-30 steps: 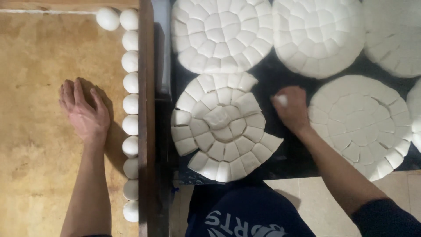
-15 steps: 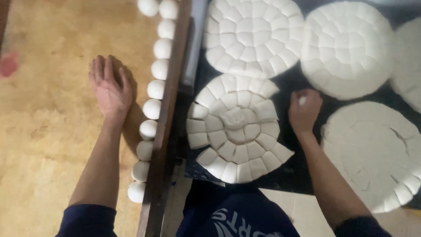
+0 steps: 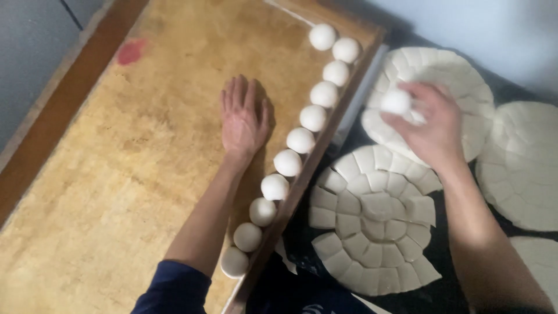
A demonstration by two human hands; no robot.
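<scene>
Wooden counter (image 3: 116, 174): left hand (image 3: 244, 119) flat, released; right hand (image 3: 427, 125) grasping dough ball (image 3: 396, 102), row of balls (image 3: 302, 139) at nine o'clock.

Worn wooden board (image 3: 116, 174) with raised rim – grey floor (image 3: 29, 46) beside, pale wall (image 3: 465, 23) behind.

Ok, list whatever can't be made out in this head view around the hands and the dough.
- Right hand: holds a blurred dough ball; the fingers hide how the grip sits.
- Cut dough disc behind it: partly covered by that hand.
- Disc at the right: cut off by the frame edge.
- Left hand: flat on the wooden board; anything under the palm is hidden.
</scene>
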